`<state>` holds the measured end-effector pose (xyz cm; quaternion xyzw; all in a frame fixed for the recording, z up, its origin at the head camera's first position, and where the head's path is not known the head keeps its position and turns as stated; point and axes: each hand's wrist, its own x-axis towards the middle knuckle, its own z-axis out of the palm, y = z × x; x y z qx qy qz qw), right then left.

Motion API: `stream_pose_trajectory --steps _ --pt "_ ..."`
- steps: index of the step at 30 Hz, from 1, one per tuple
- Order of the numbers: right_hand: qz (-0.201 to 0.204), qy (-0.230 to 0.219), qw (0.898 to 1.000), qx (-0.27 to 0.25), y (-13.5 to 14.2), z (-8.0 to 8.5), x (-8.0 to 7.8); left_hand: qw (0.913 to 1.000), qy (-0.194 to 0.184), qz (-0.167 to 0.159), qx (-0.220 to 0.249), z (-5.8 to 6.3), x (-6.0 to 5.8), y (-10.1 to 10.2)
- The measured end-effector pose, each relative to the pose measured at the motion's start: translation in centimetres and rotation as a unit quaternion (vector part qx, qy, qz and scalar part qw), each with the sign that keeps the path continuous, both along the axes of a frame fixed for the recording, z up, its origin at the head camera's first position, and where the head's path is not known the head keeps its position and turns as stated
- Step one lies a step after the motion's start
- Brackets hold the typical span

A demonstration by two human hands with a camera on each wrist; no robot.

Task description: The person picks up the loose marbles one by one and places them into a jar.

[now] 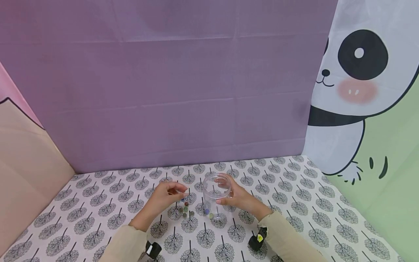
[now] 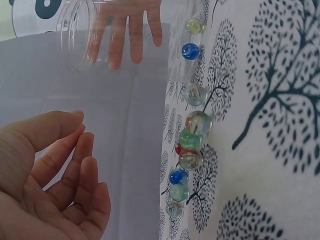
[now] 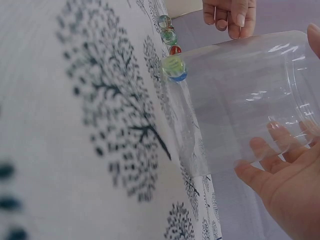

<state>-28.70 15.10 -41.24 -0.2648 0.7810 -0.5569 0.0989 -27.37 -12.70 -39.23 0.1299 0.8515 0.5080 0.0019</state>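
Observation:
A clear, lidless jar (image 1: 209,201) stands upright on the patterned cloth. My right hand (image 1: 240,198) grips it from the right, thumb in front and fingers behind. At the jar's bottom lie a blue marble (image 2: 190,51) and a yellow-green marble (image 2: 193,26). Left of the jar, several loose glass marbles (image 1: 186,209) lie in a cluster, among them a blue one (image 2: 178,176) and green ones. Over this cluster hovers my left hand (image 1: 167,194), fingers loosely bent and thumb near the index fingertip, with no marble showing between them.
A white cloth (image 1: 131,214) printed with dark trees covers the table. Behind it hangs a purple fabric (image 1: 163,91), with a panda-printed sheet (image 1: 340,142) at the right and a beige panel (image 1: 29,160) at the left. Both wrists wear small black devices.

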Motion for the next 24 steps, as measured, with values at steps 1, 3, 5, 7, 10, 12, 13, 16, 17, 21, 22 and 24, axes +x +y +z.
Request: stream_pose_trajectory --steps 1,3,5,7,10,12,13,16,17,21,22,24 --pt "0.0 0.001 1.0 0.001 0.0 0.0 0.0 1.0 0.0 0.001 -0.001 -0.1 0.0 -0.1" --pt "-0.001 0.003 1.0 0.002 0.0 0.0 0.0 1.0 0.001 0.002 -0.001 -0.2 -0.1 -0.2" --pt "-0.001 0.005 1.0 0.001 0.0 0.0 0.1 1.0 0.002 0.006 -0.005 -0.2 -0.2 -0.2" --pt "-0.001 0.007 1.0 0.0 0.0 0.1 0.1 0.9999 0.0 0.011 -0.008 -0.2 -0.2 -0.3" --pt "0.002 0.01 1.0 0.0 0.0 0.0 0.1 0.9998 -0.005 0.016 -0.01 -0.3 -0.3 -0.4" --pt "0.003 0.012 1.0 0.002 0.0 0.0 0.1 0.9997 -0.011 0.02 -0.005 -0.3 -0.4 -0.4" --pt "0.004 0.012 1.0 0.002 0.0 0.0 0.1 0.9997 -0.013 0.021 -0.002 -0.4 -0.4 -0.5" --pt "0.01 0.014 1.0 -0.002 0.1 -0.1 0.0 0.9995 -0.021 0.025 0.003 -0.5 -0.5 -0.7" --pt "0.012 0.015 1.0 -0.004 0.1 -0.1 0.0 0.9993 -0.023 0.028 0.003 -0.6 -0.5 -0.7" --pt "0.015 0.018 1.0 -0.007 0.1 -0.1 0.0 0.9991 -0.025 0.035 -0.007 -0.8 -0.7 -1.0" --pt "0.014 0.019 1.0 -0.005 0.1 -0.1 0.0 0.999 -0.025 0.036 -0.009 -0.9 -0.8 -1.0" --pt "0.011 0.016 1.0 -0.004 0.1 -0.1 0.0 0.9989 -0.025 0.037 -0.012 -1.0 -0.9 -1.1"
